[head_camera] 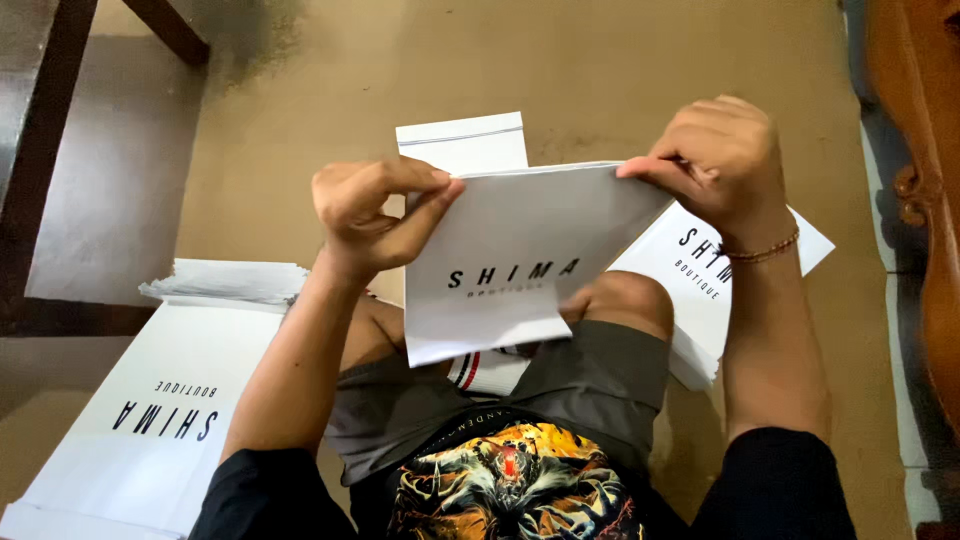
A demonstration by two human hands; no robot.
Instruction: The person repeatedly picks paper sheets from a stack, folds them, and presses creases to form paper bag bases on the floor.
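We hold a white paper bag (510, 270), flat and printed with dark lettering, up over our knees. It looks light and thin, stiff enough along its creases to stand out between our hands but likely to buckle or wrinkle if squeezed in the middle; the surface seems smooth and a little slippery. We judge the top edge and its two corners the best places to take hold, where the folded paper is doubled and firmer.

Our left hand (365, 215) pinches the upper left corner: the thumb and forefinger close on the paper's edge, the other fingers (345, 180) curl above it. Our right hand (725, 160) grips the upper right corner, its fingertips pressed together on the edge with the paper running down and to the left beneath them. So the bag hangs between and below both sets of fingers, its lower edge well under them, near our lap.

Behind the bag, just past the left fingers, another white bag (462, 142) lies on the floor (620, 70). Under the right wrist a stack of printed bags (700, 265) lies flat. Far below the left fingers, beside our forearm, a larger pile of bags (150, 410) rests on the floor.
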